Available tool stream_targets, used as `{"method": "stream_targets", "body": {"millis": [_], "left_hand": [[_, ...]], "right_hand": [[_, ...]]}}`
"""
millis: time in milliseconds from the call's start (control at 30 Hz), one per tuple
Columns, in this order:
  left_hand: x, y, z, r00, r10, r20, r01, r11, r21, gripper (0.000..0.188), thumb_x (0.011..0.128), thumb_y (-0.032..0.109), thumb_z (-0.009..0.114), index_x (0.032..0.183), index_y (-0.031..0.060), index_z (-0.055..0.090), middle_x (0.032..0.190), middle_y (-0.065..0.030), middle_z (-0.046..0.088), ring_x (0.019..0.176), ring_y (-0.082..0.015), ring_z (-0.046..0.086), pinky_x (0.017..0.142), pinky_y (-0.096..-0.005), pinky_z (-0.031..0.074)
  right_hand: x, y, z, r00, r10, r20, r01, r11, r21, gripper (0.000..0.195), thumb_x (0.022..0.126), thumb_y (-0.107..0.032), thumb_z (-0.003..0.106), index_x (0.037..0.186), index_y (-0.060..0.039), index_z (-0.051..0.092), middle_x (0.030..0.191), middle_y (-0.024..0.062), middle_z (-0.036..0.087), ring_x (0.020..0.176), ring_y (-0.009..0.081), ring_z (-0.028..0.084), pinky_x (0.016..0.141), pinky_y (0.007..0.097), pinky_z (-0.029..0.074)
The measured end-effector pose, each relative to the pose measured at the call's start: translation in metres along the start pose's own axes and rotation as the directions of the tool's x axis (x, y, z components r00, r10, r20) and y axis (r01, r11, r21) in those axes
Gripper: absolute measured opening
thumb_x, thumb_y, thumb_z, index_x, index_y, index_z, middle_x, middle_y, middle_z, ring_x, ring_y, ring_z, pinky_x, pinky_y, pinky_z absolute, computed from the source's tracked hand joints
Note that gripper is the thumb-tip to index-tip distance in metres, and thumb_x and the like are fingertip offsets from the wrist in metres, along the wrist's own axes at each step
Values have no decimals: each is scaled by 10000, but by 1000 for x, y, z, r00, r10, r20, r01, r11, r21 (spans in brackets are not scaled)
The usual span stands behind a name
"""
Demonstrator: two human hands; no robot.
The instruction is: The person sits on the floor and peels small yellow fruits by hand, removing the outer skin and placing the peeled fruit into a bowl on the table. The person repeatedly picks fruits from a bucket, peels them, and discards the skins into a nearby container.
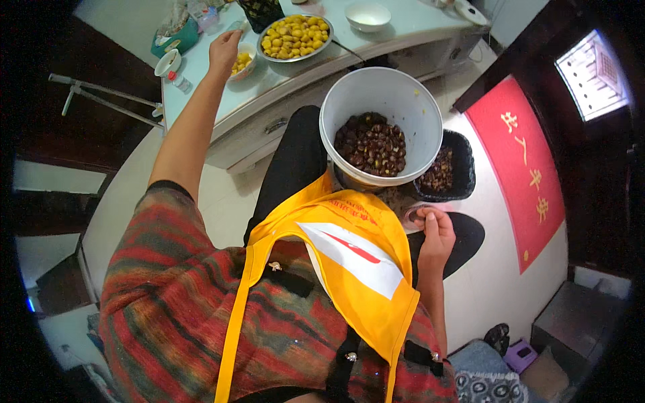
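My left hand (223, 52) is over the glass-topped table, beside a bowl of yellow peeled kernels (242, 63). Its fingertips are together; whether they hold anything cannot be told. Low at the right, near my knee, my right hand (436, 230) pinches a small dark brown piece (416, 215), perhaps a chestnut or its shell. A white plastic bucket (428, 106) stands before me with dark brown chestnuts (375, 146) inside. On the table, a metal basin (297, 60) is heaped with yellow kernels (297, 36). Brown shell pieces (439, 174) lie in a black-lined bin (466, 166) right of the bucket.
A white bowl (368, 17) stands at the table's back. At its left end are a small bowl (168, 63), a red-capped bottle (180, 82) and a green basket (176, 43). A metal stand (113, 93) is beside the table. A red mat (519, 171) lies at the right.
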State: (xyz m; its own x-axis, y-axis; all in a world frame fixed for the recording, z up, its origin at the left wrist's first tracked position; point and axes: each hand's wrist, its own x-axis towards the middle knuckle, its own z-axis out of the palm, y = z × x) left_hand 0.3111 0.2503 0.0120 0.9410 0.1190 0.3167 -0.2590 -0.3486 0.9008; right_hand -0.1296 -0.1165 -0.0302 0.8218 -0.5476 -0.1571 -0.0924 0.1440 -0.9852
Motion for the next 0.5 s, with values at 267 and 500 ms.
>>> {"method": "stream_targets", "body": {"millis": [267,500], "left_hand": [[-131,83,142,625,172,762,-90,985,-148,220,924,200,535,1040,40,632,791,-67,649,720,-135,635,681,-266,511],[-174,37,259,-98,-372,923,-827,546,132,315,868,236,550,1111,42,604,1060,-146,642,957,-324,613,835,-414,473]], "right_hand": [[5,-3,4,996,86,35,-86,996,-8,152,931,-113,513,944,5,608,900,54,635,798,103,565,740,229,459],[5,-9,-4,996,57,75,-52,996,-70,131,928,-97,514,960,-16,612,928,39,617,812,95,559,749,216,454]]}}
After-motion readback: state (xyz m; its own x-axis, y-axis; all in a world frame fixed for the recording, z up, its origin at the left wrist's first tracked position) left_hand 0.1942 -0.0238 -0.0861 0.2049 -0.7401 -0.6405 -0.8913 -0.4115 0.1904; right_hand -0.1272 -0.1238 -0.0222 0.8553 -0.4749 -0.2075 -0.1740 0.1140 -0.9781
